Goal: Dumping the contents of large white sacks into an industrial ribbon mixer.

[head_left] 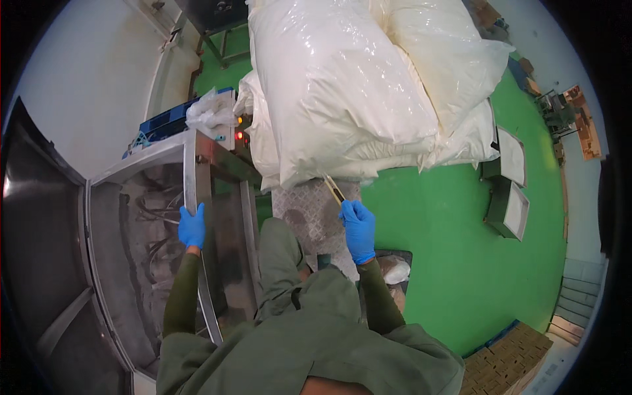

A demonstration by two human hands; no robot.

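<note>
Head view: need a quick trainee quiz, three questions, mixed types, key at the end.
1. Choose one. The right hand holds:
a) a cup
b) a slim tool
c) a roll of tape

2. True or false: the slim tool points away from the big bags.

3. Short answer: what is the left hand on?

Key:
1. b
2. False; its tip points toward the near edge of the big bags.
3. The edge of the metal frame.
</note>
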